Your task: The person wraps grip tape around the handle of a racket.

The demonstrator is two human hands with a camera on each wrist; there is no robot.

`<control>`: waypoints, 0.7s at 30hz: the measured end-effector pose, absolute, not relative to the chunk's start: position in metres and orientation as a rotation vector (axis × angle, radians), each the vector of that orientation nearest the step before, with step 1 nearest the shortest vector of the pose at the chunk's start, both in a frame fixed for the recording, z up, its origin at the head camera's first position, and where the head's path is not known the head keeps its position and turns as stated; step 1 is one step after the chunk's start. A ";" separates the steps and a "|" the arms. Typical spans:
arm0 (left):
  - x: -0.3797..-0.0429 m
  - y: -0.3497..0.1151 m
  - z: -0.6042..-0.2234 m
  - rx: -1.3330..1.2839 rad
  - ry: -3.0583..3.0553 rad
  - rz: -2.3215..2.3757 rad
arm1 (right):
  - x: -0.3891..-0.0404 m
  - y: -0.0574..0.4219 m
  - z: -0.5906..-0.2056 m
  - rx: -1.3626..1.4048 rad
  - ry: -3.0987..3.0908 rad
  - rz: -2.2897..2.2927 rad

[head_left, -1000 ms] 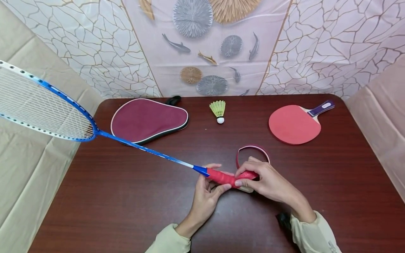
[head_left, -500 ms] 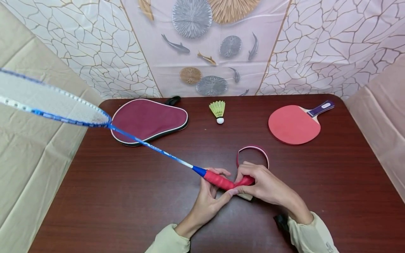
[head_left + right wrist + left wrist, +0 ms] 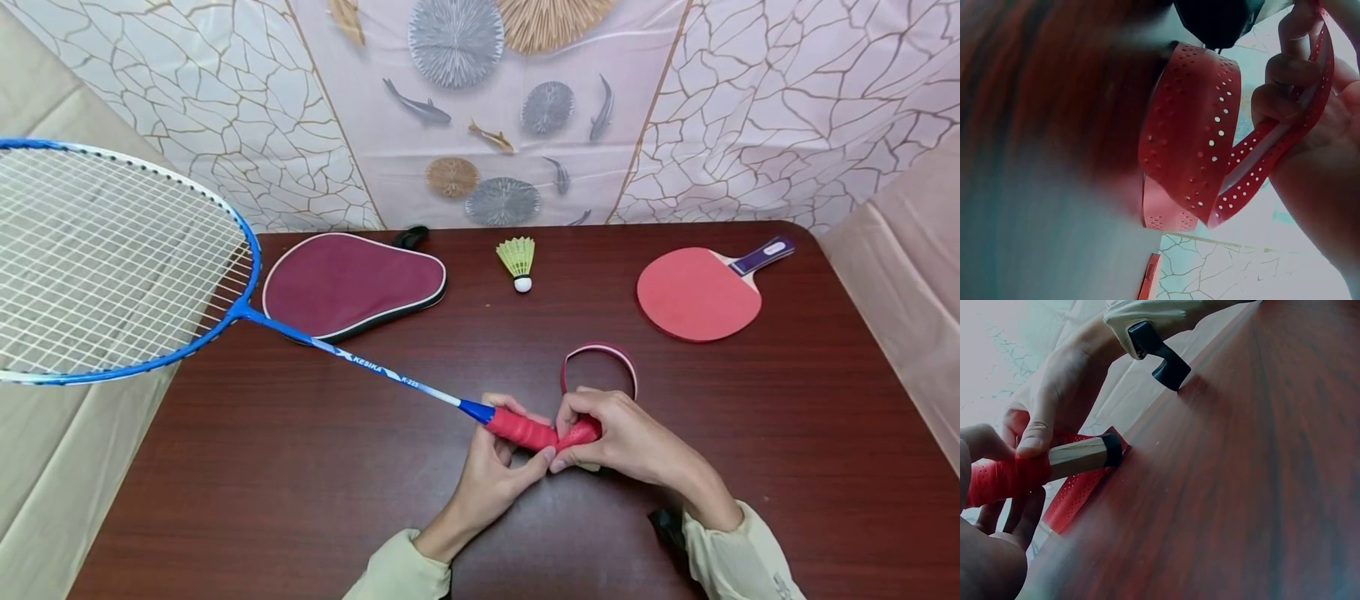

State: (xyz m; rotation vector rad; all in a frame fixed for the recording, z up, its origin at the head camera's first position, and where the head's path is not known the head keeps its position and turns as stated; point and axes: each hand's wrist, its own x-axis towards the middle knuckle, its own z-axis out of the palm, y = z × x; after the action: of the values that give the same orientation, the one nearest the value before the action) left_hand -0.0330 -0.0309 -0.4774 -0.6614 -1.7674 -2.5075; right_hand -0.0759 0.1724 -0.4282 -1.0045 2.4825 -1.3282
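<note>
In the head view, my left hand [image 3: 491, 483] holds the handle of a blue and white badminton racket [image 3: 367, 365] from below, its strung head up at the left. Red perforated grip tape [image 3: 522, 429] is wound round the upper handle. My right hand [image 3: 637, 437] pinches the tape by the last turn, close beside the left thumb. The left wrist view shows the lower handle as bare wood [image 3: 1079, 456], ending in a black cap [image 3: 1112, 449]. From the right hand the loose tape [image 3: 1191, 119] trails in a loop onto the table, with a pale strip along its inside.
Along the back of the dark red table [image 3: 300, 467] lie a maroon paddle case [image 3: 352, 279], a yellow shuttlecock [image 3: 516, 260] and a red table tennis paddle [image 3: 697, 296]. The racket's shaft passes over the case's front edge. A patterned cloth [image 3: 495, 133] hangs behind.
The racket has rolled about its shaft: its head went nearly edge-on and now shows its strings broadly. Less bare wood shows beside the right hand, which has shifted slightly down.
</note>
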 end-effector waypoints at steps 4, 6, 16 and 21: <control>-0.035 -0.030 -0.478 -0.667 -1.767 -2.522 | -0.076 0.172 -0.429 -1.031 2.489 -1.303; -0.036 -0.031 -0.478 -0.657 -1.780 -2.529 | -0.077 0.172 -0.430 -1.041 2.500 -1.291; -0.037 -0.033 -0.477 -0.616 -1.815 -2.517 | -0.077 0.171 -0.431 -0.983 2.631 -1.177; -0.037 -0.033 -0.478 -0.616 -1.818 -2.508 | -0.076 0.172 -0.430 -0.945 2.686 -1.118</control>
State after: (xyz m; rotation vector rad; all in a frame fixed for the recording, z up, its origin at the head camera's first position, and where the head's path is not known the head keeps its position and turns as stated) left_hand -0.0373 -0.0331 -0.4781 -0.6162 -1.8182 -2.5082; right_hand -0.0762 0.1720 -0.4300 -0.9451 2.6859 -1.1184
